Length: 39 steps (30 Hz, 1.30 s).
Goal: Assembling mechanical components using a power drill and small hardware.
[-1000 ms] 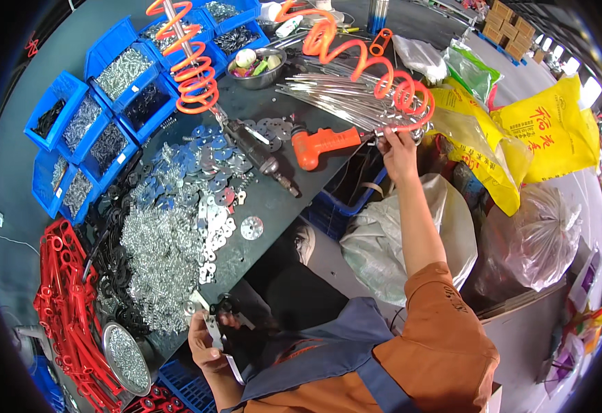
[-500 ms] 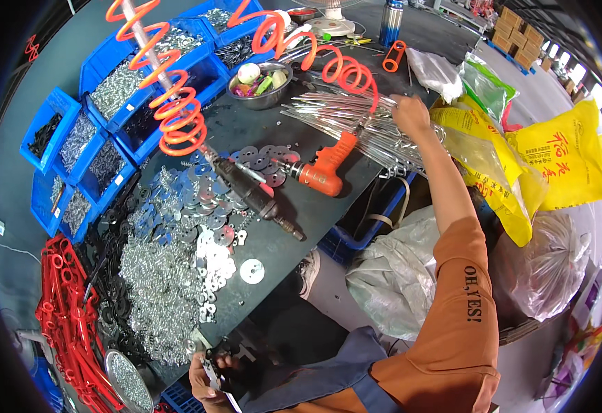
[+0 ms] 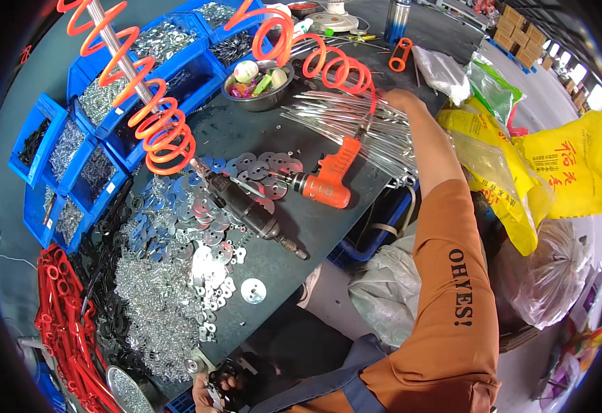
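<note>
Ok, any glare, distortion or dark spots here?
Head view: glare whitens the small plates and streaks the metal rods; head view: fisheye distortion, with black corners; head view: below the bench edge, a dark patch shows little detail.

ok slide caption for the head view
Right hand at a pile of metal rods, orange pistol-grip tool nearby.

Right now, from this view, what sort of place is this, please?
Probably a small-parts assembly workshop: blue bins of small hardware, an orange drill-like tool, and thin metal rods lying on the dark workbench.
</note>
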Each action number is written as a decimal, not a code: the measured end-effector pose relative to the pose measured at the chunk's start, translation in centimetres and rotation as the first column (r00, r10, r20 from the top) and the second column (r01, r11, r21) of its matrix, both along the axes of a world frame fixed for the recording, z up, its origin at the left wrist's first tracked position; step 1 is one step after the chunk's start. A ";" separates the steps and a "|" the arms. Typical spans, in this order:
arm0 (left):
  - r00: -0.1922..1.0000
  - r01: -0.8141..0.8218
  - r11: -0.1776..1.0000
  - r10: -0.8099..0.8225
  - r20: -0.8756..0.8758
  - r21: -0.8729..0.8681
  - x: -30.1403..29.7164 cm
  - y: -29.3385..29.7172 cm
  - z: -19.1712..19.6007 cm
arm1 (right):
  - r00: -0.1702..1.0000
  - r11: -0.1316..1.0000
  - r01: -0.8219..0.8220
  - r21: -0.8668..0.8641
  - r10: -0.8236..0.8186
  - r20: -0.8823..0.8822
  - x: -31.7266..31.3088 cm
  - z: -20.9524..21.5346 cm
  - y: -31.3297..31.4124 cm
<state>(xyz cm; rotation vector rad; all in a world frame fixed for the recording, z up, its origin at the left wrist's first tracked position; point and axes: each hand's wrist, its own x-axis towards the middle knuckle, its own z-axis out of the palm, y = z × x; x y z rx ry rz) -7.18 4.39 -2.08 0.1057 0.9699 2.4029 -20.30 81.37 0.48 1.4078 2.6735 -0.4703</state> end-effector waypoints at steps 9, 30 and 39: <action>1.000 0.031 0.999 -0.031 -0.002 0.014 -0.1 -0.1 -0.5 | 0.992 0.994 -0.100 0.034 0.097 0.082 0.8 3.4 -8.8; 0.983 -0.068 0.998 0.068 -0.170 0.007 1.2 1.1 0.4 | 0.871 0.907 -0.257 0.334 0.367 -0.327 6.5 3.4 -21.0; 0.977 -0.040 0.999 0.035 -0.211 -0.019 2.1 -0.8 2.6 | 0.830 0.717 -0.205 0.667 0.488 -0.269 14.1 0.3 -24.8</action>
